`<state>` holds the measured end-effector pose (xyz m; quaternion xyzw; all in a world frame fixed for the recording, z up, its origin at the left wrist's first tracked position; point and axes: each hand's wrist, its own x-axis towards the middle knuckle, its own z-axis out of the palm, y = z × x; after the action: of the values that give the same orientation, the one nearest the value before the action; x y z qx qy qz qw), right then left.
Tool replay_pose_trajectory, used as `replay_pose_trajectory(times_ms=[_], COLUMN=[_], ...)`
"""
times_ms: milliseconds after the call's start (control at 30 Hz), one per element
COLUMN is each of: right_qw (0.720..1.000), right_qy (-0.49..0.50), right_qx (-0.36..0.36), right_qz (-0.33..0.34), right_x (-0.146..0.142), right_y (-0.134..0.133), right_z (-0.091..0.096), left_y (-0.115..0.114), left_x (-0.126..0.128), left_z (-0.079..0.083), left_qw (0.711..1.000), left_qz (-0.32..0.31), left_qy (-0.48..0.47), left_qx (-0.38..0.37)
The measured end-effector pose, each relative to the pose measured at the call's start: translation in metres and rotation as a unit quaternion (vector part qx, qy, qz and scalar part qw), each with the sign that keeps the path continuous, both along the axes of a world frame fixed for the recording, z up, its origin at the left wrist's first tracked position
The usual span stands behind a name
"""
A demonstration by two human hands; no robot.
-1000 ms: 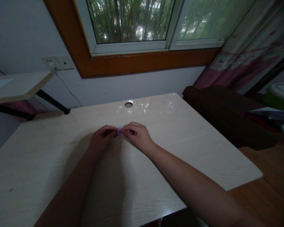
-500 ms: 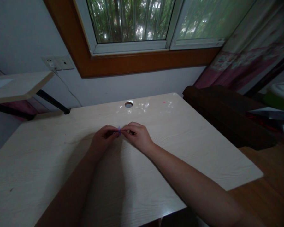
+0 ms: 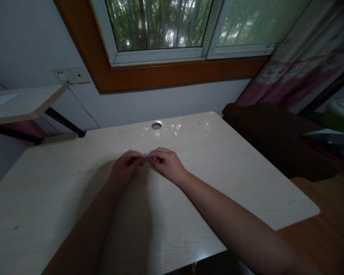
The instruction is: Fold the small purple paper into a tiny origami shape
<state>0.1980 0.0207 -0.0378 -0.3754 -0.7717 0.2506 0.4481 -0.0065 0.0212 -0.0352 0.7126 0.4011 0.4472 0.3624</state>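
My left hand (image 3: 125,167) and my right hand (image 3: 166,164) meet fingertip to fingertip over the middle of a pale wooden desk (image 3: 74,198). Both pinch a tiny purple piece (image 3: 144,157) between thumb and fingers. Only a sliver of it shows, and I cannot make out what it is. The hands rest just above or on the desk top.
A round cable hole (image 3: 156,125) sits near the desk's far edge, below a window. A side shelf (image 3: 23,103) juts out at the left under wall sockets (image 3: 70,75). A dark sofa arm (image 3: 275,133) and a curtain stand to the right.
The hands have stayed pinched together on the purple piece; less of it shows now than a second ago. Otherwise nothing has visibly moved.
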Motion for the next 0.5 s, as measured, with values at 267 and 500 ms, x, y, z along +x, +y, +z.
replay_pose_trajectory(times_ms=[267,500], right_qw=[1.0,1.0], right_qy=[-0.011,-0.022], right_qx=[-0.003,0.0], right_qz=[-0.009,-0.016], right_x=[0.0,-0.0011], right_y=[-0.0009,-0.0022], right_z=[-0.0006,0.0002], left_y=[0.0066,0.0085], left_x=[-0.0021,-0.0026], left_z=[-0.0058,-0.0085], left_qw=[0.998,0.997], left_qz=[-0.002,-0.009], left_qy=[0.01,0.01], left_qx=[0.057,0.07])
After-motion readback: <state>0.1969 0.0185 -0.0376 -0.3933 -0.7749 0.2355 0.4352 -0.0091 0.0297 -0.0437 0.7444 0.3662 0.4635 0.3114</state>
